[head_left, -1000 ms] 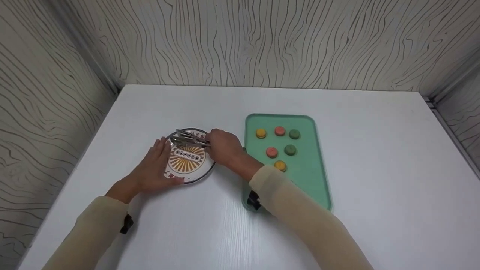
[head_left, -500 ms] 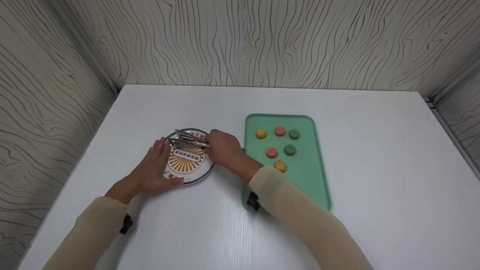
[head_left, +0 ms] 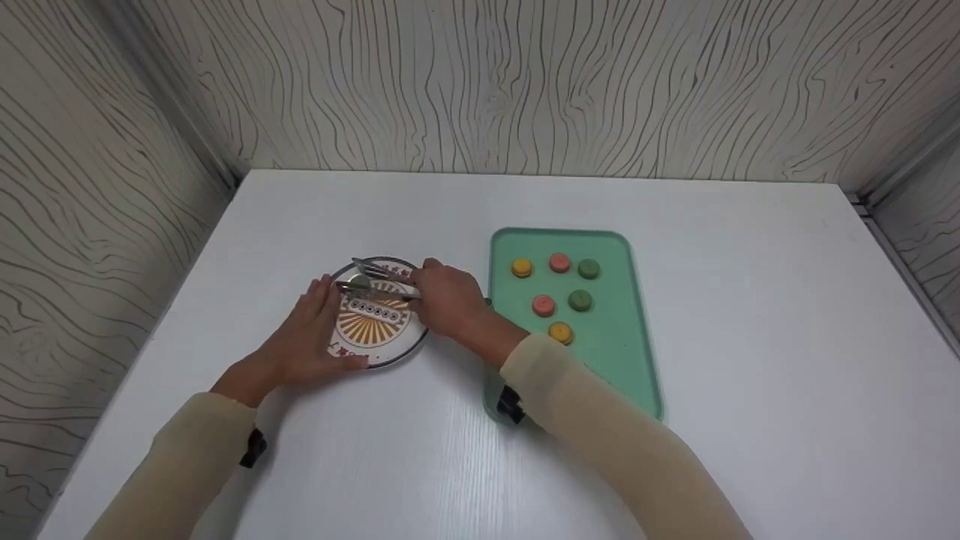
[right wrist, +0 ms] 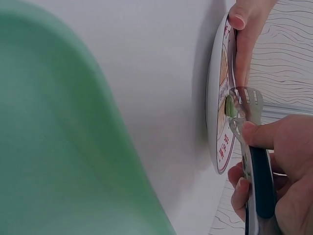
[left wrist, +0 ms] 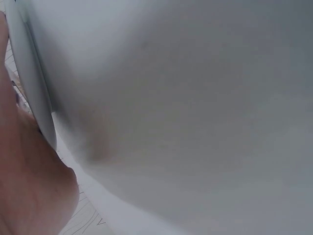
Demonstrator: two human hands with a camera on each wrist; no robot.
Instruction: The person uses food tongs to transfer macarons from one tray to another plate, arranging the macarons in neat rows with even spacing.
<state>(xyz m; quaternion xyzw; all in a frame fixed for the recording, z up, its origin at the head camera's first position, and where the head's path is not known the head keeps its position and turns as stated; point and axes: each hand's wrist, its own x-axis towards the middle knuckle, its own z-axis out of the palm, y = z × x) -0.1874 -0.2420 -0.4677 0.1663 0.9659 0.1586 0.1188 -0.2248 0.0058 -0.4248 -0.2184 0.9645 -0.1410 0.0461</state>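
Note:
My right hand grips metal tongs with dark green handle grips. The tongs' two slotted heads stand apart over a white patterned plate. Between those heads, a green macaron sits on the plate, partly covered by the tongs. My left hand rests against the plate's left side, its fingers extended along the rim and the thumb at the near edge. In the left wrist view only part of that hand and the plate's side show.
Right of the plate lies a green tray bearing several macarons: yellow, pink and green. My right forearm crosses its lower part. White tabletop surrounds both, with patterned panels at the back and sides.
The tongs' arms have spread apart, and the green macaron now shows between their heads on the plate. Both hands have stayed nearly in place.

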